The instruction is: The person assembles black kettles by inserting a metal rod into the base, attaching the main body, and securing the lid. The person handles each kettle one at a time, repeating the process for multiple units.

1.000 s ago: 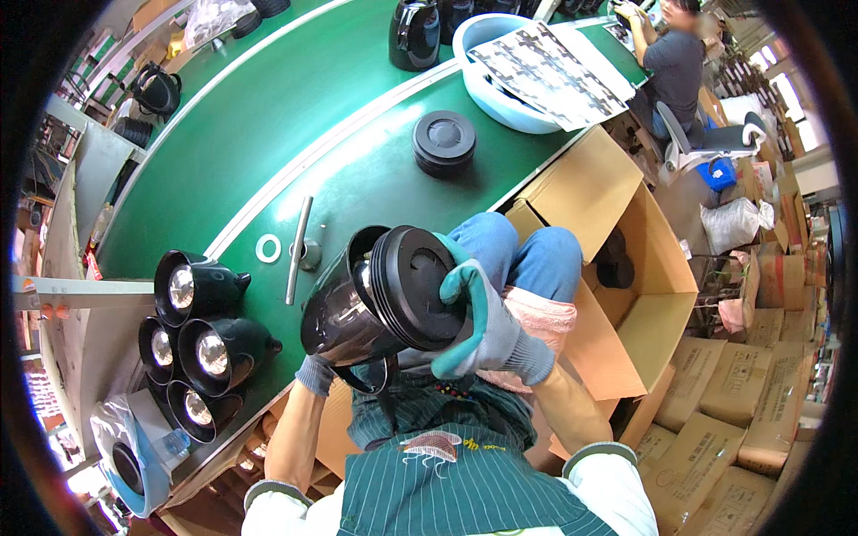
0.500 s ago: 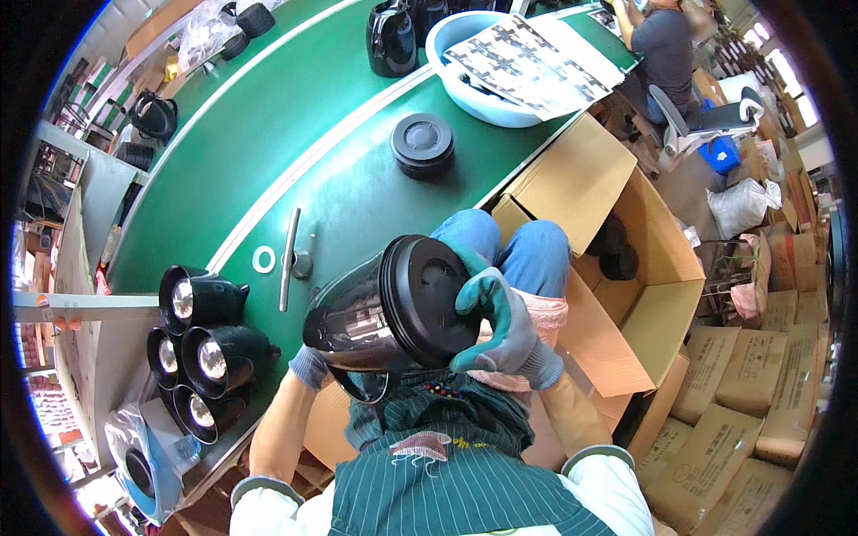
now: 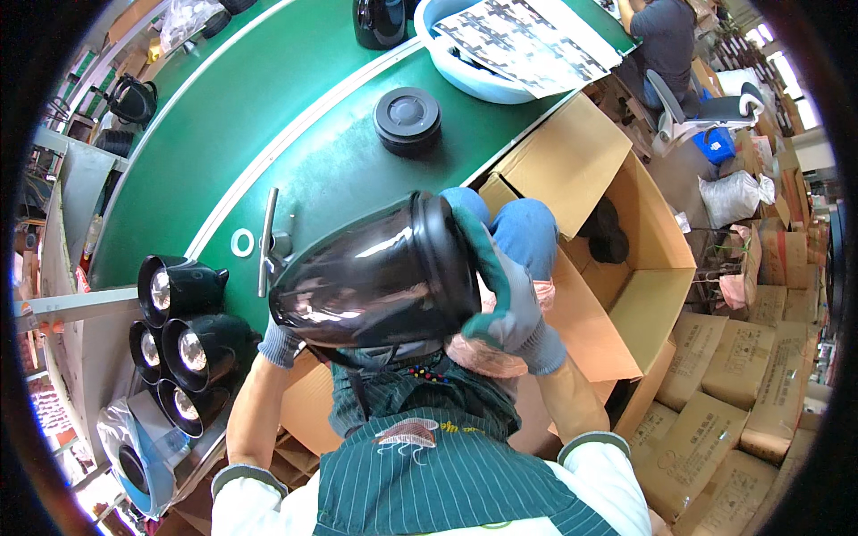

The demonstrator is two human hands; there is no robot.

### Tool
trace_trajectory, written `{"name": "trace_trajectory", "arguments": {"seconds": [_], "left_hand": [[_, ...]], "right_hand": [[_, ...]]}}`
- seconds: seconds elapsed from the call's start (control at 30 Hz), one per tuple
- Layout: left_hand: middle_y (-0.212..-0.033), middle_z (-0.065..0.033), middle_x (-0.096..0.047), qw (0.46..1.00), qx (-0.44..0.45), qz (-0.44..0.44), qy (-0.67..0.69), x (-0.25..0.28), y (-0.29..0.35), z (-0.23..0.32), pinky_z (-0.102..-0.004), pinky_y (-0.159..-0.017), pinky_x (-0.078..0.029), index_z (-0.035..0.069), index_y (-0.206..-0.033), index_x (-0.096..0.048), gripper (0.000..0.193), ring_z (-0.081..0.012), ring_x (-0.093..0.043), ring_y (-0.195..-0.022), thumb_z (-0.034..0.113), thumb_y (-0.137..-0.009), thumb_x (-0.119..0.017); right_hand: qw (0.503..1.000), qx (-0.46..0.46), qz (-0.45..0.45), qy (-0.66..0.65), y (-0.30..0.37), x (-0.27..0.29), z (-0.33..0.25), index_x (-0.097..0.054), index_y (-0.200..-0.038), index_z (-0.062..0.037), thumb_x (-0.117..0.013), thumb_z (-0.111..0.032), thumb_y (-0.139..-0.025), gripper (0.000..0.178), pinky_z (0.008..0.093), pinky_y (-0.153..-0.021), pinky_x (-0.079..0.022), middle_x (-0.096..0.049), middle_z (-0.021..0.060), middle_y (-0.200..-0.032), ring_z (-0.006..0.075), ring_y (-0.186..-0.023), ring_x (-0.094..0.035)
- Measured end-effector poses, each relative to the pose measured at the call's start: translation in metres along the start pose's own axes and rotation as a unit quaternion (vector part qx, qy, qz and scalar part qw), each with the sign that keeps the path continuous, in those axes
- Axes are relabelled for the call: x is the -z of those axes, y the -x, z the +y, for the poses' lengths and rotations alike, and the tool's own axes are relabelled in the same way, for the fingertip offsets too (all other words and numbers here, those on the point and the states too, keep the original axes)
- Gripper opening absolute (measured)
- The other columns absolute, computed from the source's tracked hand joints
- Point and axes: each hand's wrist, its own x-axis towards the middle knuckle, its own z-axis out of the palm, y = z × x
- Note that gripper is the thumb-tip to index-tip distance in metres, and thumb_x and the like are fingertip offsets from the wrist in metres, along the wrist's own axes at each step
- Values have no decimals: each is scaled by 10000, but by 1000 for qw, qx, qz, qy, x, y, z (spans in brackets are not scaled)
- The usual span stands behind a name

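A glossy black thermos jug (image 3: 366, 277) lies tilted on its side over my lap, its wide ridged base end to the right. My right hand (image 3: 509, 308), in a green and grey work glove, is wrapped round that base end. At the narrower end, my left hand (image 3: 279, 344) supports the jug from behind. Only its grey cuff and glove edge show; the fingers are hidden. Beyond the jug, on the green table, stands a stack of round black caps (image 3: 408, 121). A metal T-shaped tool (image 3: 268, 241) and a white ring (image 3: 242, 242) lie left of it.
Several black jug shells with silvery insides (image 3: 192, 349) are stacked at left. A blue basin (image 3: 438, 58) with printed sheets (image 3: 527, 45) stands far right on the table. An open cardboard box (image 3: 652, 313) holding black parts is beside my knees. A person (image 3: 663, 45) sits beyond; sealed cartons (image 3: 706, 447) fill the right.
The jug has turned so its round base face points away to the right, showing more of its side. My right hand has shifted round the base rim. The view has moved slightly.
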Motion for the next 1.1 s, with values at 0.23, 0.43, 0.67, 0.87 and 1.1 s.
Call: {"name": "trace_trajectory", "arguments": {"seconds": [0.23, 0.43, 0.67, 0.87, 1.1], "left_hand": [[-995, -168, -786, 743, -391, 84, -537, -37, -17, 64, -385, -891, -599, -35, -1146, -732, 376, -276, -765, -933, 129, -816, -812], [-1043, -167, -784, 726, -394, 66, -560, -44, -1, 81, -382, -947, -575, -27, -1110, -741, 383, -266, -763, -977, 166, -791, -832], [-1073, -134, -777, 565, -433, -170, -681, -103, 14, 132, -397, -837, -632, 84, -1017, -756, 270, -304, -763, -992, 229, -802, -832], [-1303, -165, -670, 966, -89, -18, -242, 25, 1, 24, -434, -1008, -565, -2, -1380, -589, 510, -270, -671, -1156, 354, -1016, -596], [-1302, -149, -654, 968, -119, -122, -186, -7, -1, 16, -437, -1014, -544, 8, -1303, -623, 379, -290, -667, -1132, 202, -977, -612]], "right_hand": [[981, -165, 18, -101, 5, -3, -5, -343, -1597, 4, -593, -563, -1018, 848, 328, -1122, -395, -545, 140, -1495, 215, -1309, -538], [981, -19, 52, -188, 2, -25, -15, -176, -1646, 5, -594, -511, -1030, 906, 339, -1217, -276, -374, 129, -1635, 213, -1455, -394], [804, -429, -64, -407, 26, 14, 91, -476, -1536, -32, -519, -351, -1090, 550, 368, -1141, -451, -572, 160, -1484, 210, -1304, -589], [990, -30, -90, 104, 57, 36, 0, -167, -1639, -1, -568, -577, -987, 958, 418, -1193, -347, -313, 230, -1643, 331, -1467, -401], [997, 74, 39, 3, 30, -12, -6, -153, -1640, 29, -609, -667, -936, 1089, 481, -1231, -273, -237, 289, -1661, 422, -1517, -321]]}}
